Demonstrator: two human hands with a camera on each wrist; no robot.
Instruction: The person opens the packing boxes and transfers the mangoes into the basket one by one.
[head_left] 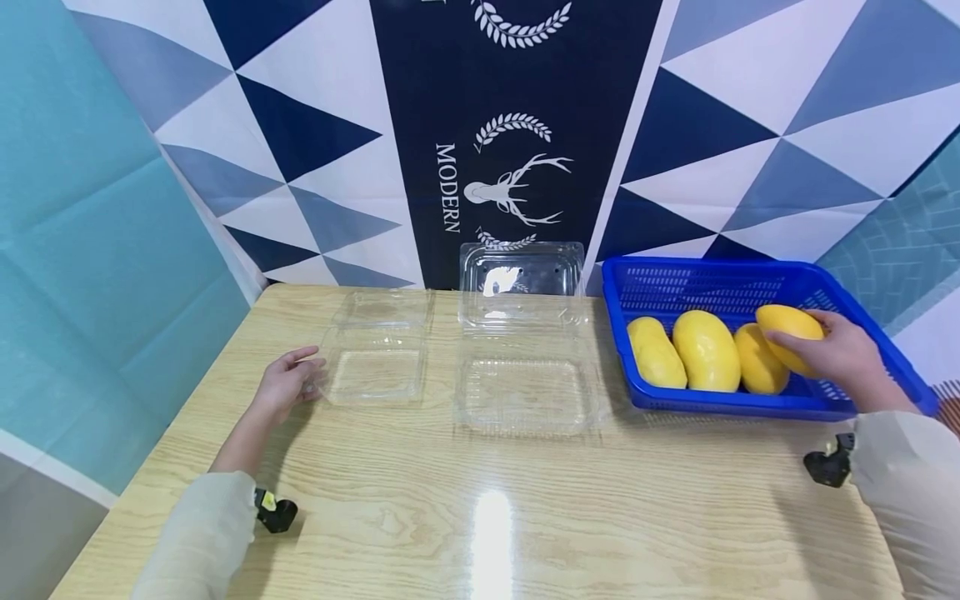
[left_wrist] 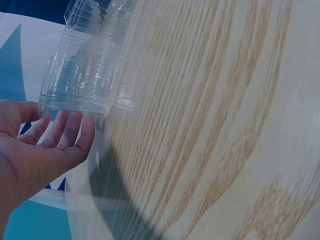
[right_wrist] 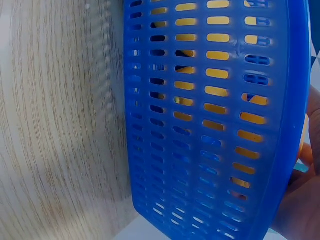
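My right hand (head_left: 851, 354) grips a yellow mango (head_left: 787, 329) over the blue plastic basket (head_left: 697, 402). Under and beside it, three more mangoes (head_left: 707, 350) lie in the basket. In the right wrist view the slotted basket wall (right_wrist: 200, 120) hides most of the fruit, and only part of the hand (right_wrist: 300, 200) shows at the right edge. My left hand (head_left: 288, 383) is at the left side of a clear plastic clamshell box (head_left: 377, 375) with its lid raised. In the left wrist view, loosely bent fingertips (left_wrist: 75, 120) touch or nearly touch the box's end wall.
Another clear clamshell box (head_left: 525, 396), lid up, stands mid-table between the first box and the basket. Both boxes and the basket are near the back edge of the wooden table (head_left: 420, 517). Behind rises a patterned cloth (head_left: 322, 125).
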